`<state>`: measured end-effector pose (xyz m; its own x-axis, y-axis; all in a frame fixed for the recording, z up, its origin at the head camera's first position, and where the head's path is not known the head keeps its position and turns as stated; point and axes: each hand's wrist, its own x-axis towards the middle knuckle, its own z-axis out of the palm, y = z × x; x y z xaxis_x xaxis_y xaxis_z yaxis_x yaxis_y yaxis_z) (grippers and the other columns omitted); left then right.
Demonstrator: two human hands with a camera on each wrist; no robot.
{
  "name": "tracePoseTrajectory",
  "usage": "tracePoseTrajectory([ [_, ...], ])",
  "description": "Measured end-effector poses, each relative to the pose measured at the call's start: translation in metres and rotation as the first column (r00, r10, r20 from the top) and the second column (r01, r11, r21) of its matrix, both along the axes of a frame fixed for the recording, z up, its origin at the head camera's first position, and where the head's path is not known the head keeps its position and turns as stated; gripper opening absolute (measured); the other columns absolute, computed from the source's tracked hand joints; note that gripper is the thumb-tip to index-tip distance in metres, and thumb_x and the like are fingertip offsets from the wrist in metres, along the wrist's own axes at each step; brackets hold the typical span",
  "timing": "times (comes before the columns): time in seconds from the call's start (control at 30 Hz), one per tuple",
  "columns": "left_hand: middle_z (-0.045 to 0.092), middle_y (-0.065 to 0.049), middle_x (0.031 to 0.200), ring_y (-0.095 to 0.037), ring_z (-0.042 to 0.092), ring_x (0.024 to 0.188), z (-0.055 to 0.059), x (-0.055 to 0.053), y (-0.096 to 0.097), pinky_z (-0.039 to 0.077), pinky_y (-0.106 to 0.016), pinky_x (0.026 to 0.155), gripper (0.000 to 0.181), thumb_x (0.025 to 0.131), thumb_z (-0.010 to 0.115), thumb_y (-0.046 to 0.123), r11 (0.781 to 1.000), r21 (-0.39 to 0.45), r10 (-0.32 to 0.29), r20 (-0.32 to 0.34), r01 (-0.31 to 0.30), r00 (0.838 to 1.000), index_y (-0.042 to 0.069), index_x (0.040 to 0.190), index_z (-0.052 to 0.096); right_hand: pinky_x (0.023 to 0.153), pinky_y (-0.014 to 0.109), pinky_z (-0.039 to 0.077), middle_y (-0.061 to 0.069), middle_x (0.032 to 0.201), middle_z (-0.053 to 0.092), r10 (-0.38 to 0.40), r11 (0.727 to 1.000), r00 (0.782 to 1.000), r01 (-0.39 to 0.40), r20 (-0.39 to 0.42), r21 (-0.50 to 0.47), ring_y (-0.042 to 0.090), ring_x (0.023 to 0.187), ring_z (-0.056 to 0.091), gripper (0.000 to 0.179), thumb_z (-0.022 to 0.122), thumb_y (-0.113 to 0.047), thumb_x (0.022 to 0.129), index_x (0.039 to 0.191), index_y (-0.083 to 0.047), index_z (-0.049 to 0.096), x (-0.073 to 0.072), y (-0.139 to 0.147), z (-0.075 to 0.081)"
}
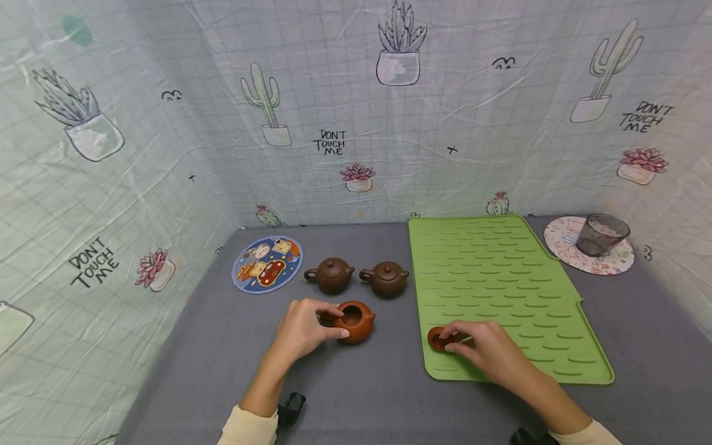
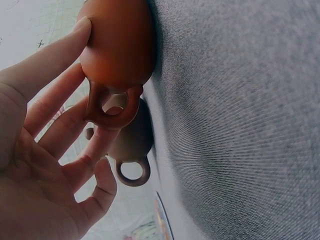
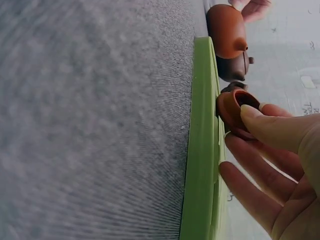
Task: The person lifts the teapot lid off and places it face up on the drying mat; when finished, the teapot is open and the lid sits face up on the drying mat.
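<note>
My left hand [image 1: 303, 326] pinches the rim of a lidless orange-brown teapot [image 1: 364, 330], thumb and fingers on either side of the round opening. The pot stands upright on the grey cloth, spout to the right. In the left wrist view its loop handle [image 2: 112, 120] shows under the fingers. With thumb and fingertips, my right hand [image 1: 492, 352] holds a small reddish-brown teapot lid [image 1: 434, 339] at the near left corner of the green mat [image 1: 473, 296]. The lid's hollow side faces up in the right wrist view, where its flange [image 3: 227, 111] is low over or touching the mat.
Two dark brown lidded teapots, a left one [image 1: 332, 277] and a right one [image 1: 386, 281], stand behind the orange-brown pot. A round blue cartoon mat [image 1: 245, 272] lies at the back left. At the back right, a smoky glass [image 1: 597, 238] sits on a floral round mat [image 1: 562, 235].
</note>
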<state>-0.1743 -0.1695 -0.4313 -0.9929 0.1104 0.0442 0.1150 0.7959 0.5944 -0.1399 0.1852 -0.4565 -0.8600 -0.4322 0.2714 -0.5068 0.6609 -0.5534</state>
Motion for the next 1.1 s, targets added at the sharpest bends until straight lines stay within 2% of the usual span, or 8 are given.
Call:
tracePoseTrajectory([
  [0.43,0.081,0.006,0.102,-0.019,0.074,0.103,-0.001,-0.001,-0.001,0.058,-0.043,0.086,0.028,0.066,0.096,0.034,1.000,0.000,-0.005,-0.008,0.005,1.000,0.029,0.091,0.084,0.072,0.021,0.059,-0.001,0.103,0.079,-0.038,0.999,0.989,0.037,0.144,0.011,0.010,0.085,0.077,0.019,0.078,-0.013,0.088,0.105,-0.019,0.074,-0.006,0.000,0.001],
  [0.67,0.081,0.006,0.101,-0.019,0.074,0.102,-0.001,-0.001,-0.002,0.058,-0.042,0.084,0.028,0.066,0.096,0.035,1.000,-0.006,-0.002,-0.010,0.002,1.000,0.029,0.090,0.083,0.072,0.022,0.057,-0.004,0.101,0.078,-0.078,0.996,0.985,0.071,0.154,0.050,0.003,0.080,0.074,0.017,0.079,-0.015,0.087,0.104,-0.019,0.075,-0.010,-0.004,0.003],
  [0.9,0.081,0.008,0.099,-0.018,0.074,0.101,0.000,-0.001,-0.001,0.058,-0.042,0.085,0.028,0.066,0.096,0.034,1.000,-0.005,0.008,-0.015,-0.008,1.000,0.030,0.090,0.083,0.070,0.022,0.058,0.001,0.103,0.078,-0.114,0.993,0.981,0.108,0.158,0.042,0.007,0.076,0.074,0.019,0.082,-0.012,0.084,0.101,-0.016,0.075,-0.010,-0.009,0.005],
  [1.1,0.081,0.007,0.099,-0.018,0.074,0.101,0.000,0.000,0.000,0.059,-0.042,0.085,0.027,0.065,0.096,0.035,1.000,-0.003,0.009,-0.010,-0.009,1.000,0.031,0.089,0.083,0.067,0.020,0.055,0.001,0.106,0.074,-0.139,0.990,0.974,0.131,0.177,0.060,0.004,0.073,0.070,0.019,0.083,-0.012,0.083,0.099,-0.017,0.074,-0.009,-0.011,0.007],
])
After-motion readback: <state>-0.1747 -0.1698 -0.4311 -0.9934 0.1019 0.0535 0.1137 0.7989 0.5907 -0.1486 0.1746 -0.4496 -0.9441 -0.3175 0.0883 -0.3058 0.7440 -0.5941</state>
